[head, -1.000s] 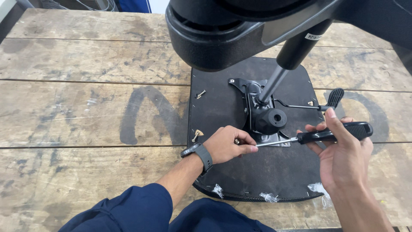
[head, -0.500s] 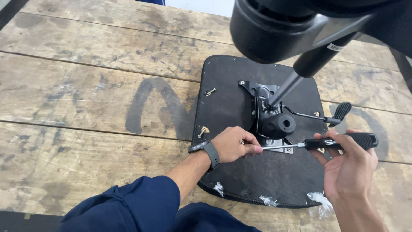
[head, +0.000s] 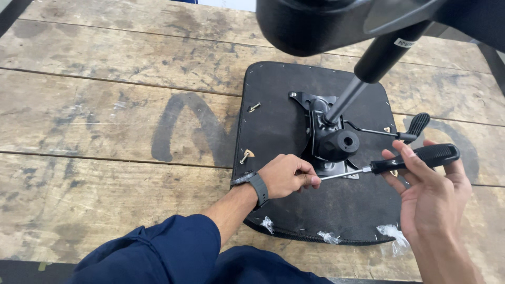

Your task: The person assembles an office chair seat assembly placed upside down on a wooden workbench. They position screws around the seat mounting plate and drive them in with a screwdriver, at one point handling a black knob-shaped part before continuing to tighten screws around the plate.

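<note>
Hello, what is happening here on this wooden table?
A person works on an upturned black chair seat lying on a wooden table. The right hand holds a black-handled screwdriver, its tip at the metal mechanism plate. The left hand steadies the tip. Two loose bolts lie on the seat.

Black seat base [head: 294, 210], underside up, flat on plank table [head: 105, 126]. Metal mechanism plate [head: 329, 137] bolted at centre of seat base, black lever [head: 415, 126] out to its right, gas cylinder [head: 368, 73] rising from it. Left hand [head: 286, 176], dark watch [head: 258, 186] on wrist, resting on seat base just left of plate, fingers [head: 310, 181] pinched at screwdriver tip. Right hand [head: 431, 194] right of plate, loosely holding black-handled screwdriver [head: 400, 163]. Loose screws [head: 245, 155] near left edge of seat base.
</note>
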